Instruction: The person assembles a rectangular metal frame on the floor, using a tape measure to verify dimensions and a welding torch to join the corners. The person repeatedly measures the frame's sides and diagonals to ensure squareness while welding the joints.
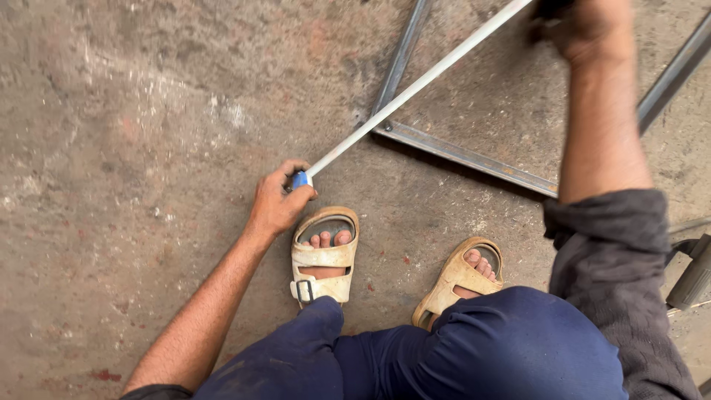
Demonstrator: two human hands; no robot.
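Both hands [278,204] [589,26] grip one tape measure [300,180] — white blade [415,87] taut

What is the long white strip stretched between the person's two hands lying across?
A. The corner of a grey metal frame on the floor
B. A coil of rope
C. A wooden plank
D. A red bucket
A: the white strip runs from the left hand up to the right hand, crossing the corner of the metal frame.
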